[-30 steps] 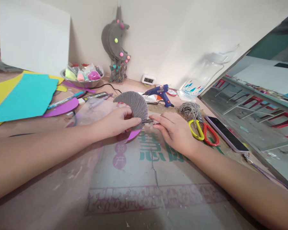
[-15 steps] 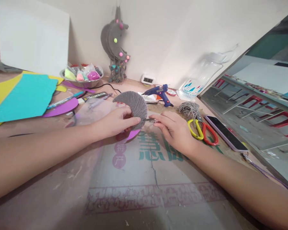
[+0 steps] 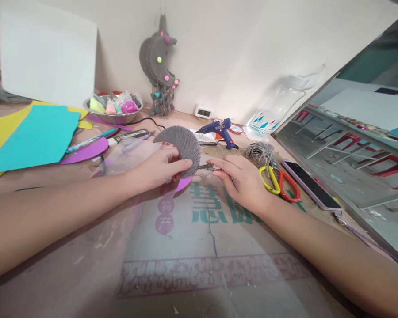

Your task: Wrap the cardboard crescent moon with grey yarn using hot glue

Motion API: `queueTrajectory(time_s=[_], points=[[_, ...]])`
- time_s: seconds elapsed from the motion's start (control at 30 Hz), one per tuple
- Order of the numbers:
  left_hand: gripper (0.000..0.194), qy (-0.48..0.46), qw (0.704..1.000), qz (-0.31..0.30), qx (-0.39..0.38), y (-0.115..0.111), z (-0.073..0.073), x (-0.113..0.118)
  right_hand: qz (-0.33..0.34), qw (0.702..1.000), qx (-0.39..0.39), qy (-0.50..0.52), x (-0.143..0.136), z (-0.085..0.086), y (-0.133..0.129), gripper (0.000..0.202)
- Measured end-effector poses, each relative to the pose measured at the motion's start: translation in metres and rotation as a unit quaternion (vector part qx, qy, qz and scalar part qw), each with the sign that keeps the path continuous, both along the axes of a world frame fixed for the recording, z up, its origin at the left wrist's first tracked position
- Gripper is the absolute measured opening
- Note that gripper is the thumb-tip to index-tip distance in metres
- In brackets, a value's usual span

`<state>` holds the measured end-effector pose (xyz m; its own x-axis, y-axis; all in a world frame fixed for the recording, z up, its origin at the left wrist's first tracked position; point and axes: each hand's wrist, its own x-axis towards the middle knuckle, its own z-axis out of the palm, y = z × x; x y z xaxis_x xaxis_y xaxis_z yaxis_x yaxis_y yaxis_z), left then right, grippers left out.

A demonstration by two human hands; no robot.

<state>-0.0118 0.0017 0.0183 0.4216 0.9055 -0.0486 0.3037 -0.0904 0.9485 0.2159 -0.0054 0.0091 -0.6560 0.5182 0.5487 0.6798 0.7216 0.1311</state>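
My left hand (image 3: 161, 170) pinches the gray crescent (image 3: 187, 145) mid-scene and my right hand (image 3: 240, 179) grips a small dark strip (image 3: 205, 166) by its right edge, with the glue gun (image 3: 223, 131) beyond, and yarn (image 3: 260, 152), scissors (image 3: 280, 182) and phone (image 3: 311, 184) crowding the right.

One left hand (image 3: 162, 170) and one right hand (image 3: 240, 179) are showing, making two hands. One hanging moon (image 3: 156, 66) and one held moon (image 3: 185, 143) are making two moons. The count is also taking in one thin piece (image 3: 204, 166) of unclear kind, one glue gun (image 3: 223, 130), one clock (image 3: 204, 111), one bottle (image 3: 264, 118), one phone (image 3: 311, 184), one pair of scissors (image 3: 280, 182), one bundle of string (image 3: 260, 152), one bowl (image 3: 114, 118) and one white board (image 3: 48, 53)
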Motion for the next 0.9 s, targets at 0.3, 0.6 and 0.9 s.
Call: queueTrajectory(time_s=[0.3,0.6,0.9], points=[[0.029,-0.016,1.000,-0.008,-0.014,-0.0003,-0.0001,-0.0002,0.000,1.000,-0.005,-0.003,-0.0001,-0.0005,-0.0002,0.026],[0.029,-0.005,1.000,-0.011,-0.021,0.0005,0.0009,-0.0009,0.005,1.000,-0.019,0.003,0.0008,-0.0019,0.0011,0.025],[0.028,0.001,1.000,-0.011,-0.019,0.0012,-0.0001,0.0000,-0.014,0.999,-0.038,0.034,0.0001,-0.0001,-0.0011,0.030]])
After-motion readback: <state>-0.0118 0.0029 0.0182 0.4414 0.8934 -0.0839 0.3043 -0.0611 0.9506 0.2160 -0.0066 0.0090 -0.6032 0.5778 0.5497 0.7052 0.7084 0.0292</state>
